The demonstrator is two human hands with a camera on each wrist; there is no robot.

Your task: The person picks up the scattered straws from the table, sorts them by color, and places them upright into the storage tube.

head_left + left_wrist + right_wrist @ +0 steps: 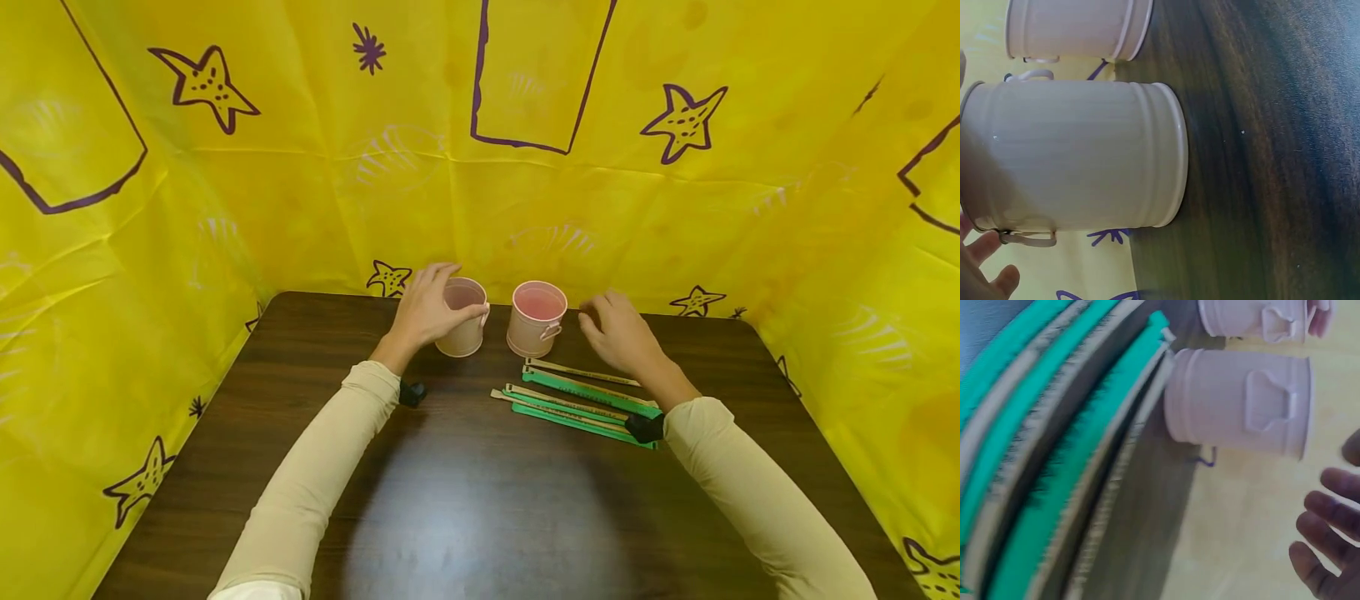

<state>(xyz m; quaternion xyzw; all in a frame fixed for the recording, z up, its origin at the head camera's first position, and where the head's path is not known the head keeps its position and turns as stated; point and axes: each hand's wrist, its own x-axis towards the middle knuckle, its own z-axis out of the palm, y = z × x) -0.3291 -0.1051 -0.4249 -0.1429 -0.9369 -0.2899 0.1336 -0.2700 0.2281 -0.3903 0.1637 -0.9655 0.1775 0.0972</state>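
Two pale pink toy buckets stand side by side at the table's back edge. My left hand (429, 310) spans the rim of the left bucket (460, 340), thumb at the right side by its small handle. In the left wrist view, fingertips (984, 245) lie at that bucket's (1079, 156) rim and lower handle, other fingers spread loosely. The right bucket (531, 335) is upright, with a pink inside and a handle at its front right. Just right of it, my right hand (618, 333) holds nothing. In the right wrist view, its fingers (1319, 534) are loosely spread, apart from the bucket (1241, 403).
Several long, slim green and tan strips (592, 392) with dark print lie side by side before the right bucket, under my right wrist. The dark wooden table (465, 500) meets a yellow sheet (450, 192) with starfish drawings at the back and sides.
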